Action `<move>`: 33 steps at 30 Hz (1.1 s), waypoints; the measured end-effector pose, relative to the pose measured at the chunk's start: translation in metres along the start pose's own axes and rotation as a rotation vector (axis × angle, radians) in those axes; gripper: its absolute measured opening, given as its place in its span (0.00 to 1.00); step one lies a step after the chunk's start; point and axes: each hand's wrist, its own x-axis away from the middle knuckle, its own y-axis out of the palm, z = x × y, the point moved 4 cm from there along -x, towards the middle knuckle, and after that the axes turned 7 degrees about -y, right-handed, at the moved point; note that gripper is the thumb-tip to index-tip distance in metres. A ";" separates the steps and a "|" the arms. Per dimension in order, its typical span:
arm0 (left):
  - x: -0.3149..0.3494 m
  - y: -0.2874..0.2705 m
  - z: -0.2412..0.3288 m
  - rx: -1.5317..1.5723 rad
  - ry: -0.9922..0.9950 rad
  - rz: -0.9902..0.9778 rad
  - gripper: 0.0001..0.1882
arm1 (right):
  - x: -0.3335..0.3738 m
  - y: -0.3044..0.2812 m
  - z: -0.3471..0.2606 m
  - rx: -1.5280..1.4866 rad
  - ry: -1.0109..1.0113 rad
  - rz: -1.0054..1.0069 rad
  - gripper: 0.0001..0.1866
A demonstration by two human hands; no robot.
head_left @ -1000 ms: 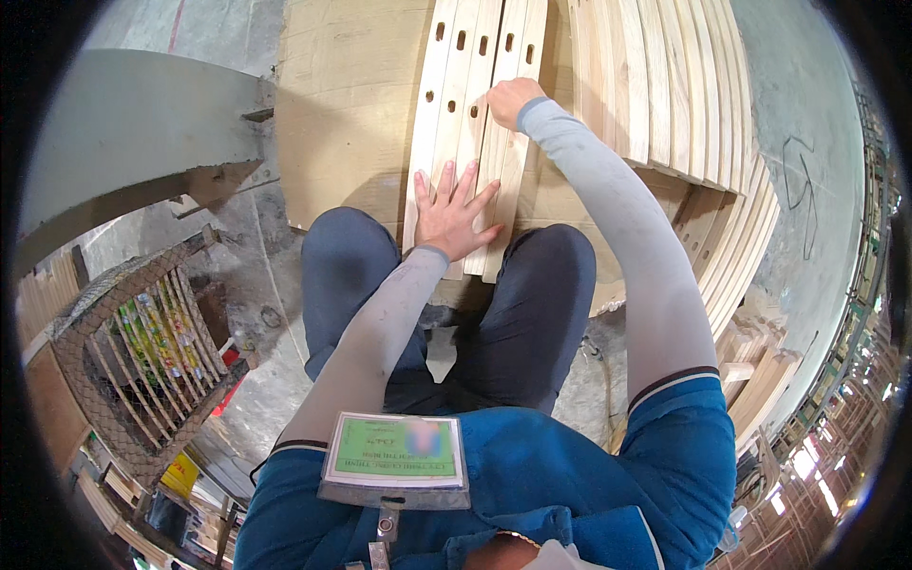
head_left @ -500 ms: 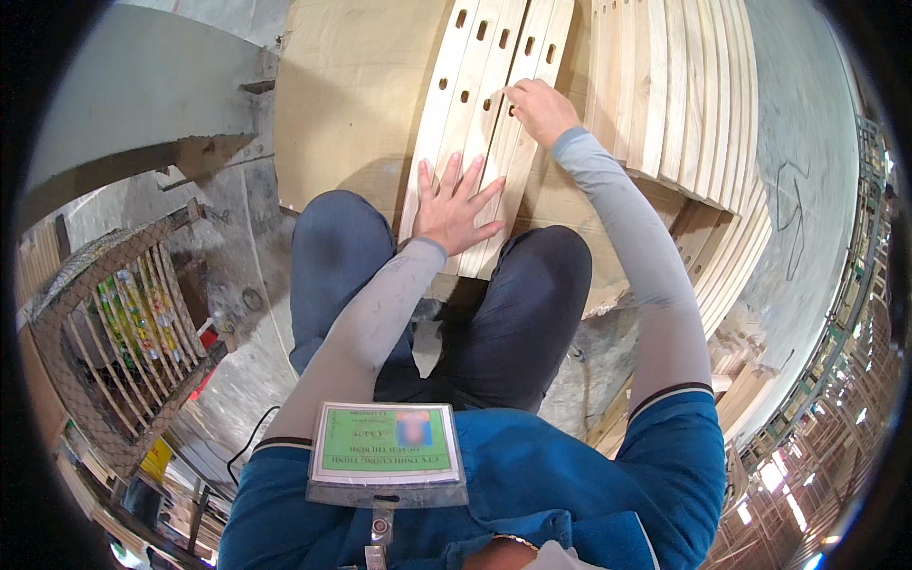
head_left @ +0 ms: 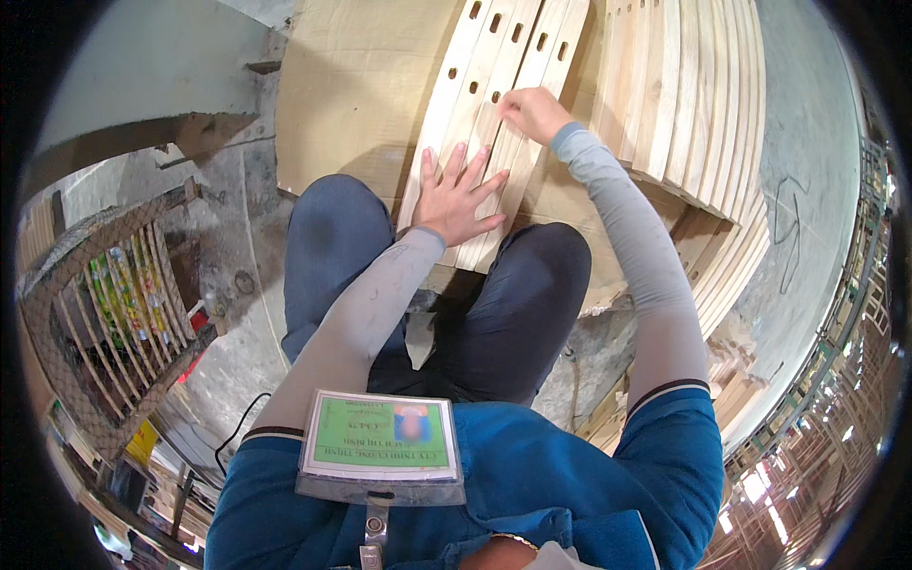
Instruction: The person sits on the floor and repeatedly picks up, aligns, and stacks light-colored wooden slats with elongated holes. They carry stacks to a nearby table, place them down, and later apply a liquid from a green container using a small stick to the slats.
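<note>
Clock directions taken with 12 o'clock pointing away from the wearer; left hand (head_left: 458, 204) spread, fingers fanned, palm down on a row of pale wooden slats (head_left: 486, 66); right hand (head_left: 534, 114) between 1 and 2 o'clock of it, over the right-hand slats beside the nearer slots, fingers curled inward; cannot tell whether its fingertips pinch anything, nor how firmly it touches the wood.

Slats lie side by side, lengthwise; five slots show in the far row, a dark seam runs after the third slat from the left; near ends reach between the knees of the dark trousers (head_left: 342, 233), at 6 o'clock; cardboard sheet (head_left: 356, 95) lies beneath.

From the slats outward: upper stack of wooden boards (head_left: 679, 95) at 3 o'clock; lower boards (head_left: 731, 261) at 4 o'clock; thin dark cord (head_left: 781, 233) on the floor beyond; grey metal body (head_left: 152, 66) between 9 and 10 o'clock; barred rack (head_left: 114, 313) at 8 o'clock; green-and-white badge (head_left: 380, 442) on the blue shirt (head_left: 541, 456), past the knees.
</note>
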 end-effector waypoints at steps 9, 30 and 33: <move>0.001 0.000 0.002 -0.003 -0.023 -0.063 0.34 | -0.035 0.012 -0.035 0.425 0.109 -0.114 0.08; -0.001 -0.001 0.003 0.002 0.005 -0.050 0.35 | -0.006 -0.001 -0.022 0.305 -0.138 0.355 0.07; -0.002 0.001 0.000 -0.019 -0.007 -0.086 0.35 | -0.012 0.012 -0.027 0.467 -0.181 0.290 0.04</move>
